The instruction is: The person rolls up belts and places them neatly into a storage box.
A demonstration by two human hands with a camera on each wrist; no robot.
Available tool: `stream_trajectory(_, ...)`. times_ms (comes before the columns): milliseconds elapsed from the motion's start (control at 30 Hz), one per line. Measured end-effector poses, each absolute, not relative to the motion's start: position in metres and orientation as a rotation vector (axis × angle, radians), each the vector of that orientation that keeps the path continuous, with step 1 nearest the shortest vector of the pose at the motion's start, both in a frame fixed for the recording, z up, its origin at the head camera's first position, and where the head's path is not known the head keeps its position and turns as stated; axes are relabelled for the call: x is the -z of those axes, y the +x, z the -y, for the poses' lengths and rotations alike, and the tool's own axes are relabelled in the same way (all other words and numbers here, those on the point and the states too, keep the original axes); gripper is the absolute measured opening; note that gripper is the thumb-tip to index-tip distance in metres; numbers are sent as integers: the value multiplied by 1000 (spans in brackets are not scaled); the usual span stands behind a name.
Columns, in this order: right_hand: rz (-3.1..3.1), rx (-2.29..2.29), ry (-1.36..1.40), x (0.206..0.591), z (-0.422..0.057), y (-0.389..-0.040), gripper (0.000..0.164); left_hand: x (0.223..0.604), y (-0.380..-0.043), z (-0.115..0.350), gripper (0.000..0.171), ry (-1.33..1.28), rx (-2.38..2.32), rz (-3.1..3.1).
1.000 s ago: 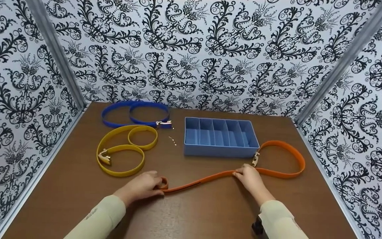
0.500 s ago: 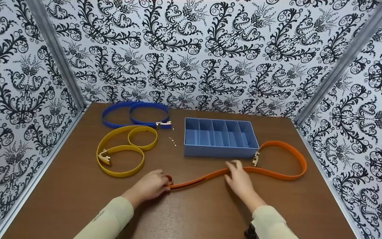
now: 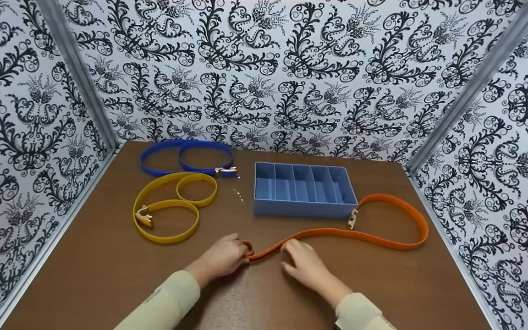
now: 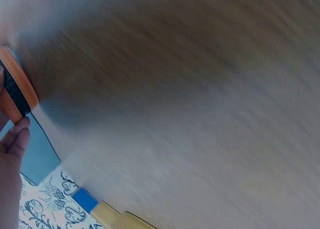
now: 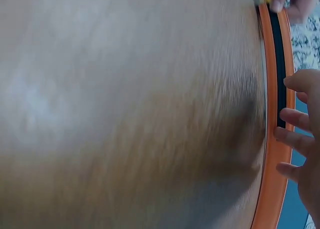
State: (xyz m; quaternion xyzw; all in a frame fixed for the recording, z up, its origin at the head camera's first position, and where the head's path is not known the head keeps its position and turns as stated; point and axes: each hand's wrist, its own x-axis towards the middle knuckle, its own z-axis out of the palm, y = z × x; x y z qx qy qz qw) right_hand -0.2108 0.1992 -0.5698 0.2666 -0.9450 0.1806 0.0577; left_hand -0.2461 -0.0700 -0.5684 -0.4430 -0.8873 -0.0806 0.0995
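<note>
An orange belt (image 3: 328, 232) with a gold buckle (image 3: 353, 219) stands on edge across the table, its right part in a wide loop. My left hand (image 3: 225, 256) pinches its left end, which is rolled into a small coil (image 3: 248, 250). In the left wrist view the belt (image 4: 29, 89) shows a black strip along its inner face. My right hand (image 3: 307, 263) is at the belt just right of the coil. In the right wrist view its fingers are spread and loosely bent, their tips touching the belt (image 5: 272, 164); the thumb stands apart.
Behind the belt is a blue box (image 3: 303, 209) with several compartments. A yellow belt (image 3: 166, 239) and a blue belt (image 3: 158, 172) lie looped at the left. Small gold bits (image 3: 238, 195) lie between them and the box. Patterned walls (image 3: 264, 68) enclose the table (image 3: 264, 298).
The left hand has moved right with the growing coil. The right hand has slid left along the belt, leaving a shorter stretch between the hands. The other belts and the box are unmoved.
</note>
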Motion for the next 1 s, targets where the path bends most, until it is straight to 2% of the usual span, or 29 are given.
stream_trajectory(267,2968,-477,831,571,-196,-209,44,565,-237,54,18,-1359,196,2484)
stream_trajectory(700,2968,-509,1029,568,-197,-217,56,568,-233,26,17,-1510,98,2371)
stream_trajectory(867,2924,-555,1163,565,-196,-219,55,569,-234,23,17,-1542,98,2320)
stream_trajectory(1000,2891,-591,1222,564,-195,-222,47,568,-237,25,17,-1598,115,2278)
